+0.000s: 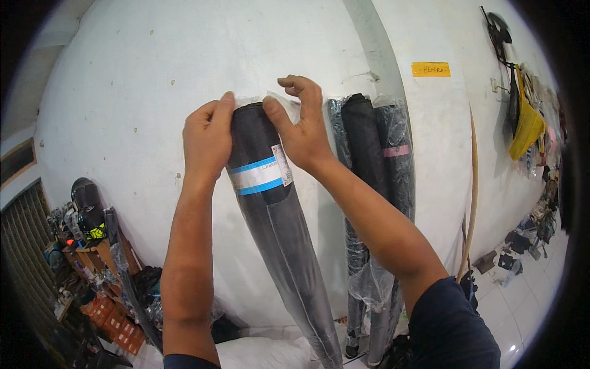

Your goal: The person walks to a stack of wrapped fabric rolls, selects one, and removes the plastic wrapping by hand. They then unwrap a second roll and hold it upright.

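A tall roll of black fabric point(260, 237) leans in front of me, sleeved in clear plastic. Near its top runs a blue-and-white band point(255, 177) with a small white label point(283, 165) beside it. My left hand point(208, 136) is closed at the left of the top end, its thumb and finger at the edge of the plastic sleeve. On the other side, my right hand point(302, 126) has its thumb against the roll's rim and its fingers raised and apart. Loose clear plastic point(287, 104) shows behind that thumb.
Several other wrapped rolls point(365, 147) stand against the white wall point(135, 123) at right. A yellow sign point(431, 69) is on the wall. Shelves with clutter and orange boxes point(115, 321) are at left. A white sack point(264, 353) lies below; hanging bags point(527, 132) are far right.
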A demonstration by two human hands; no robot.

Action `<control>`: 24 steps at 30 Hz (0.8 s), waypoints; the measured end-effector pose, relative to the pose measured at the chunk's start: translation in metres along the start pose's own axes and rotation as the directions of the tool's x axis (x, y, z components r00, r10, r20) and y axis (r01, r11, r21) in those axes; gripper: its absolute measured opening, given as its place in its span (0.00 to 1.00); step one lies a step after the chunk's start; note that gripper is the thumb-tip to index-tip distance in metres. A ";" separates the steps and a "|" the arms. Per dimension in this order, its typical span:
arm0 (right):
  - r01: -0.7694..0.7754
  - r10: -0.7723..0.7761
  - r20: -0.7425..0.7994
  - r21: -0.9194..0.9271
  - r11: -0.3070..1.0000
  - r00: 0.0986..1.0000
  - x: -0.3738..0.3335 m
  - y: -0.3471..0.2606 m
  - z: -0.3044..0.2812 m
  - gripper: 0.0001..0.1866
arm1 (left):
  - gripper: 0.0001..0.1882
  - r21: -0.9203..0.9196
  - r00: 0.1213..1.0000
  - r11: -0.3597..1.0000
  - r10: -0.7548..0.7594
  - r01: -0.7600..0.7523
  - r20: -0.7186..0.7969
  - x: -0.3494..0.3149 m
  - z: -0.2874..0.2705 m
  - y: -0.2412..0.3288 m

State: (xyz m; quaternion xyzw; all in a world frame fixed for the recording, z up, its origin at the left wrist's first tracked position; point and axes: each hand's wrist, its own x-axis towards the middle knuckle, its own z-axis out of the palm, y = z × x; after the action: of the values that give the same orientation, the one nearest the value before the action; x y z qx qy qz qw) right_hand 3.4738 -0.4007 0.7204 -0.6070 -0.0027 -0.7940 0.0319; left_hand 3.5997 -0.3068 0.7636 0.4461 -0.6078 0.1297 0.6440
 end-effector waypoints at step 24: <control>-0.529 0.450 0.448 0.063 0.846 0.773 -0.021 -0.018 -0.016 0.60 | 0.17 0.175 0.590 0.755 -0.615 0.632 0.523 -0.267 0.003 -0.163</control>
State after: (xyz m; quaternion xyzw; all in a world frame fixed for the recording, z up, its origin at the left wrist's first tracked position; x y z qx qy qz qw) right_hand 3.4628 -0.3828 0.6967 -0.7356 0.0755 -0.6061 0.2930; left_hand 3.6520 -0.3014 0.4551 0.6381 -0.5730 -0.2470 0.4511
